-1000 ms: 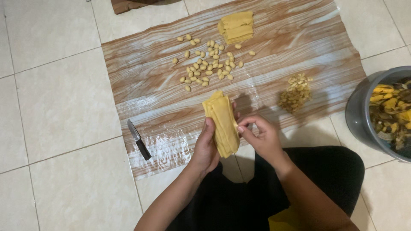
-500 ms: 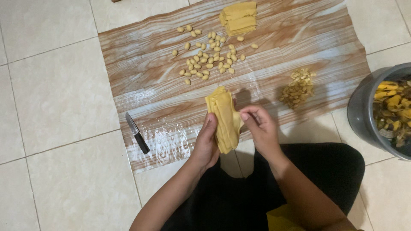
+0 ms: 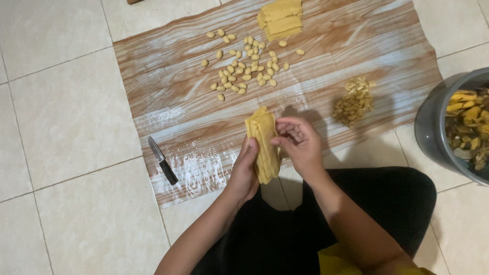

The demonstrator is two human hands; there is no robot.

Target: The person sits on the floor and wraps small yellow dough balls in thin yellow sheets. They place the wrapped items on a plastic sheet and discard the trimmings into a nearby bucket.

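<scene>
My left hand (image 3: 245, 170) grips a stack of long yellow dough strips (image 3: 262, 141) from the left side, holding it above the near part of a wood-patterned plastic sheet (image 3: 168, 86). My right hand (image 3: 298, 145) pinches the right edge of the same stack with its fingertips curled in. Farther out on the sheet lie several small rolled dough pieces (image 3: 244, 66), and beyond them a second stack of flat dough strips (image 3: 280, 18). A heap of small darker dough bits (image 3: 354, 101) sits to the right of my hands.
A black-handled knife (image 3: 162, 159) lies on the sheet's near left corner. A grey bucket (image 3: 433, 132) with yellow peels stands at the right edge on the tiled floor (image 3: 66, 112). My black-clothed legs fill the bottom.
The stack in my hands has stayed in nearly the same place. My right hand's fingers have shifted slightly along its right edge. The view has drifted a little.
</scene>
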